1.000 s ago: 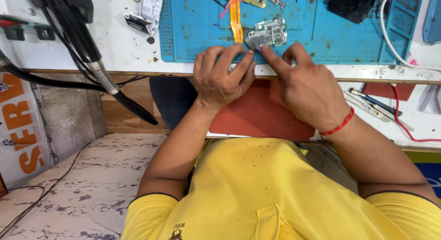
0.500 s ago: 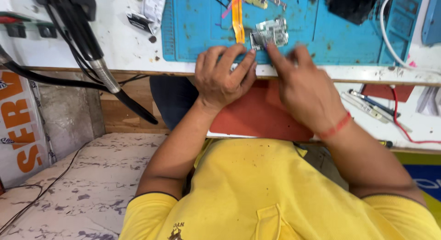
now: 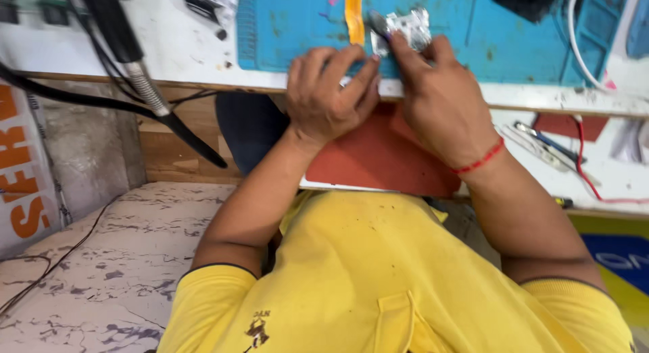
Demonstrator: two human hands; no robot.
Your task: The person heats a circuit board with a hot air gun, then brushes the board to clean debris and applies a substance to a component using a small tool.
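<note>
Now the small circuit board (image 3: 404, 29) sits higher in the view and closer to the far part of the blue mat (image 3: 284, 29) than a second ago, and both hands have followed it forward over the table (image 3: 169, 49) edge. The camera also leans closer, so the picture is a little blurred. It seems to me that the work on the board continues without pause, and that only the position of the hands is adjusted.

The right hand (image 3: 443, 99) reaches to the board with thumb and index finger; the fingertips (image 3: 399, 45) press on its near edge, so its grip is closed on the board, pinching or pinning it to the mat. The left hand (image 3: 328, 93) lies just beside, with curled fingers; its index finger stretches toward the left corner of the board. I cannot tell whether this hand holds a small tool or nothing.

An orange flat cable (image 3: 353, 15) lies on the mat just left of the board. A red thread bracelet (image 3: 480, 160) is around the right wrist. Below the table edge there is a red pad (image 3: 378, 157), and a black hose with metal nozzle (image 3: 145, 89) hangs at the left.
</note>
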